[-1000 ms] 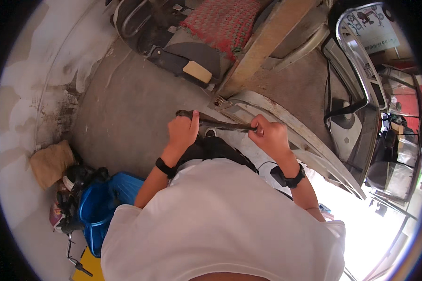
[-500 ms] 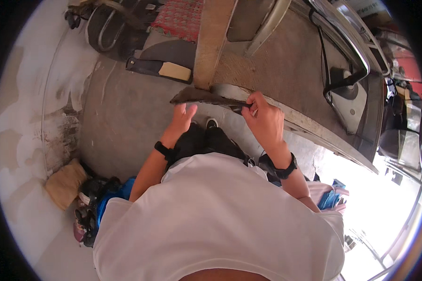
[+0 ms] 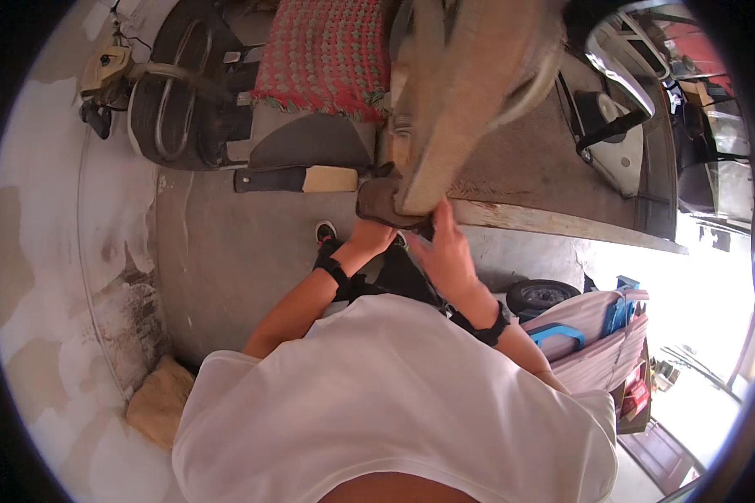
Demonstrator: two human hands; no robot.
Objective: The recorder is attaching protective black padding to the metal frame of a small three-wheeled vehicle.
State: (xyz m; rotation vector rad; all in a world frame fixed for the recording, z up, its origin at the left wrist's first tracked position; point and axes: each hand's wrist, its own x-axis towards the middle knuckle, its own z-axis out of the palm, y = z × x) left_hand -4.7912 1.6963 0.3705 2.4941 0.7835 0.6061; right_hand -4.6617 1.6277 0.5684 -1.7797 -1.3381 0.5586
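A dark brown, worn flap (image 3: pixel 379 199), perhaps leather or cloth, lies across the lower end of a pale wooden board (image 3: pixel 453 126). My left hand (image 3: pixel 372 235) is at the flap's lower edge, its fingers curled in and partly hidden beneath it. At the flap's right end is my right hand (image 3: pixel 448 256), thumb on one side and fingers on the other, close against the board's end. The board rises toward me and is blurred at its upper part.
A wooden bench edge (image 3: pixel 554 221) runs off to the right. Beyond my hands are a motorcycle-like seat with a red woven cover (image 3: pixel 323 59) and a dark-and-tan flat piece (image 3: pixel 298 179). A wheel (image 3: pixel 542 295) and pink folded material (image 3: pixel 591 335) are at right; a tan sack (image 3: pixel 161 401) is by the left wall.
The flap and both hands have moved slightly down; the hands have come closer together. The wooden board now looms larger and tilts over the flap. My view has shifted.
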